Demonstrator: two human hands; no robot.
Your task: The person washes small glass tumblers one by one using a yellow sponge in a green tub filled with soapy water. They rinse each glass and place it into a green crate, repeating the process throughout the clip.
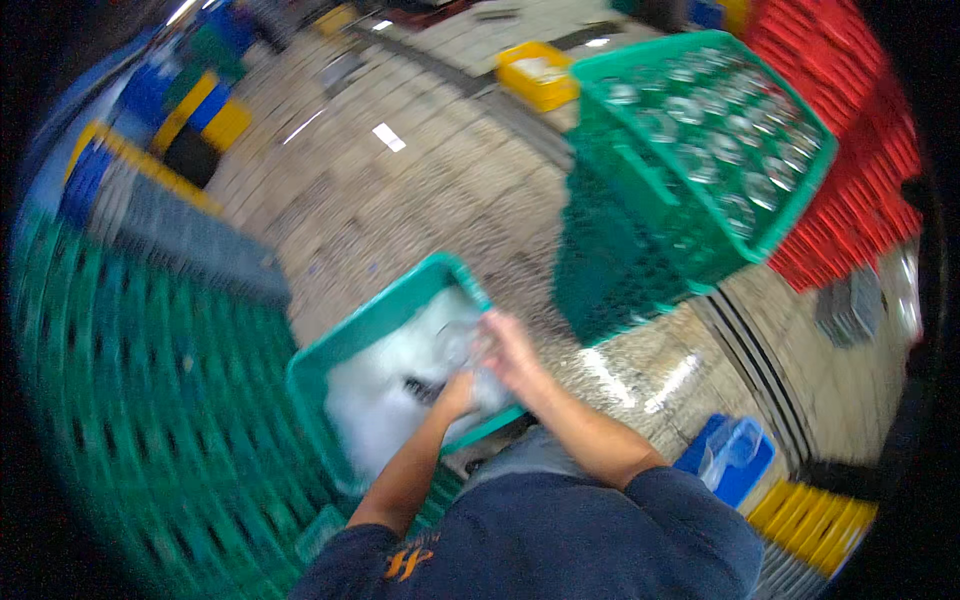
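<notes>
A green plastic tub (365, 318) full of white foam (385, 355) stands in front of me. Above the foam, near the tub's right side, is a blurred, round, clear glass (456, 343). My right hand (508, 350) is closed around the glass's right side. Just below and to the left is my left hand (458, 393), close to the glass; its fingers are smeared by motion and partly hidden. A small dark thing (420, 389), perhaps bristled, lies in the foam beside my left hand; its kind is unclear.
Stacked green crates (640, 240) at the right carry rows of clear glasses (728, 148). Red crates (850, 150) rise behind them. Green crates (130, 390) fill the left side. A yellow bin (540, 78) sits farther off; a blue container (728, 462) is at the lower right.
</notes>
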